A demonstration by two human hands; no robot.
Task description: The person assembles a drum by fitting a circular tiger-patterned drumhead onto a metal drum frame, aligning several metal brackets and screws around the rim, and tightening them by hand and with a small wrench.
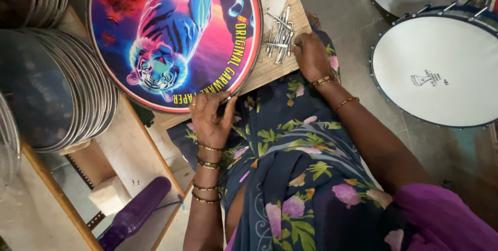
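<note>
Fingers of my left hand curl over the near rim of the printed drumhead, a round skin with a neon tiger picture stretched in a metal hoop; the grip is closed lightly on that edge, thumb under or behind it, though I cannot see the thumb clearly. My right hand rests fingertips-down at the near end of a loose pile of metal tension rods. Its fingers are bent and touching the rods, but I cannot tell whether any rod is actually pinched between them.

Drumhead and rods both lie on the wooden counter, the rods just beside the hoop's right edge. As I judge it, the head is laid out flat and the hardware is gathered but loose: no rod is fitted on this hoop.

Further out, a stack of hooped drumheads leans at the left, a purple bottle lies on the shelf below, and two finished drums with white heads stand on the floor to the right, well apart from the counter.
</note>
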